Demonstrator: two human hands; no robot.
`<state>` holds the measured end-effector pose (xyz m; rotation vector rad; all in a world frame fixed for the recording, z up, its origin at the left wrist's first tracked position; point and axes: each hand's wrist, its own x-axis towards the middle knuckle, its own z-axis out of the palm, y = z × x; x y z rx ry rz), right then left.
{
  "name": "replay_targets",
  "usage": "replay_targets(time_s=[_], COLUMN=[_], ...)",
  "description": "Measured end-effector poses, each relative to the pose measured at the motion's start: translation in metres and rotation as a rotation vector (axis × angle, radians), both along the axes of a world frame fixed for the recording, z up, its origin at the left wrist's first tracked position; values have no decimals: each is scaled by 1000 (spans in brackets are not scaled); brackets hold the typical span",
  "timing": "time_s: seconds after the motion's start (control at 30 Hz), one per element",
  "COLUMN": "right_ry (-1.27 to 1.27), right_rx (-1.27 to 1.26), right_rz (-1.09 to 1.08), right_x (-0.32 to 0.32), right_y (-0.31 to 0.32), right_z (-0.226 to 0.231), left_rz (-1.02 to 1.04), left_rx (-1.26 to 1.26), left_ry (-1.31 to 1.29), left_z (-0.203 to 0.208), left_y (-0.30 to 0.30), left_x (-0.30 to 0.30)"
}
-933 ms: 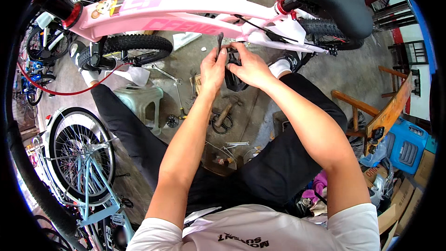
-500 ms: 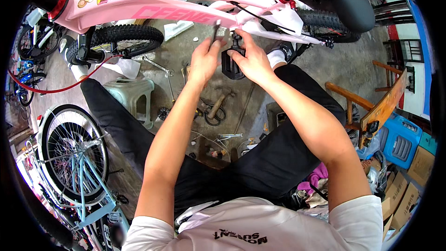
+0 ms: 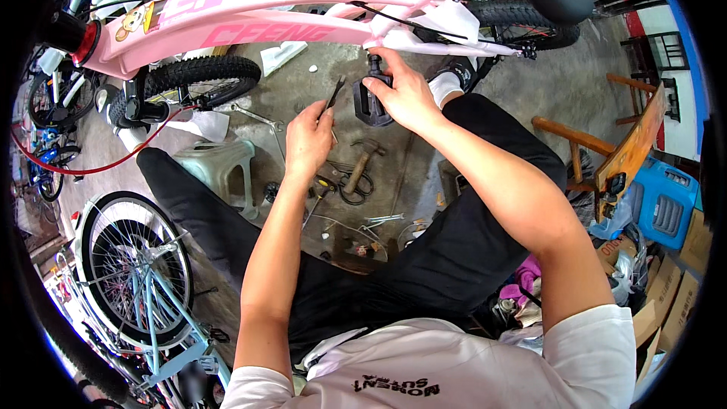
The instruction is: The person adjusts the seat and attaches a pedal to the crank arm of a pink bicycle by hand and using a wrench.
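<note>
A pink bicycle frame (image 3: 257,26) stretches across the top in front of me. Below its middle hangs a black pedal (image 3: 371,106), its axle end close under the frame. My right hand (image 3: 405,91) is closed around the pedal, with the thumb on its body and the index finger reaching up by the axle. To the left of the pedal and apart from it, my left hand (image 3: 307,136) grips a dark open-ended wrench (image 3: 336,91), jaw pointing up and away. The crank is mostly hidden behind my right fingers.
On the floor between my legs lie a hammer (image 3: 360,167), scissors (image 3: 356,191) and small wrenches (image 3: 382,220). A long wrench (image 3: 257,117) and a pale stool (image 3: 219,167) are at left. A light-blue bicycle (image 3: 155,295) stands lower left; a wooden chair (image 3: 628,144) stands right.
My left hand has drawn the wrench back from beside the pedal, down and to the left. My right hand stays on the pedal. The whole view has shifted slightly.
</note>
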<state>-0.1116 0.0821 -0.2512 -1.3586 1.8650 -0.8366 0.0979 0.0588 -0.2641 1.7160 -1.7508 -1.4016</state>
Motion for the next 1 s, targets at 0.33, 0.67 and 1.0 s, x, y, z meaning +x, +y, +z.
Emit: replay_targets(time_s=[0.33,0.67,1.0], right_ry=[46,40,56], right_rx=[29,35,17], right_rz=[23,40,11], right_x=[0,-2,2], right_y=[-6,-4,-5], right_z=[0,0,2], left_rz=[-472,-566,-226], left_rx=[-574,-476,-389], left_ry=[-304,68,242], left_z=[56,106,79], left_y=[-48,-70,-52], left_x=[-15,-41,-69])
